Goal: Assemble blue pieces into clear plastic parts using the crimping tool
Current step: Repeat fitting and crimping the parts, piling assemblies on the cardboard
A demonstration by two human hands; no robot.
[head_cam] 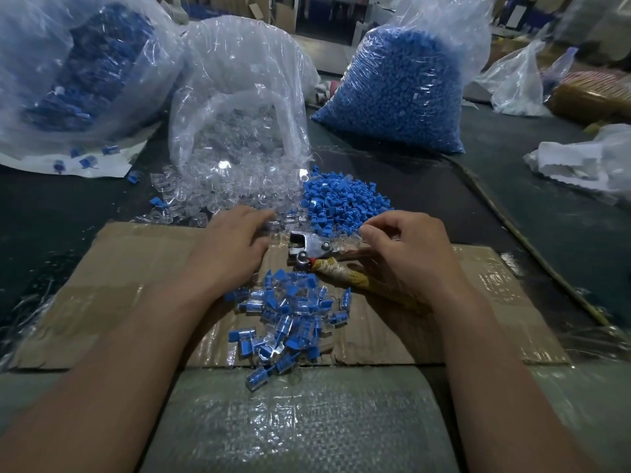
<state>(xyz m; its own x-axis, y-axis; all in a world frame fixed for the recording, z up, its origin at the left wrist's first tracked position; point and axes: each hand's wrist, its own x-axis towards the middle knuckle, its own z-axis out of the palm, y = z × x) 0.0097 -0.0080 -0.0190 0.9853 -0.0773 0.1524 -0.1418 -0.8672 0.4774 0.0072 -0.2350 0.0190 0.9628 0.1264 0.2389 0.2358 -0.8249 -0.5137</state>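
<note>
Sack (pixel 300 421), right hand (pixel 406 254) gripping crimping tool (pixel 307 245), left hand (pixel 232 247) spread over clear parts (pixel 218 186)

Cardboard (pixel 112 285) bare at outer edges — centre is blocked by crimping tool (pixel 307 245) and assembled pile (pixel 286 312), far side by bags (pixel 239 97).

Scanning for print now, and nothing legible comes up: no text, label, brand or number can be read on the plastic bags (pixel 239 97), the cardboard (pixel 478 302) or the crimping tool (pixel 309 245).
</note>
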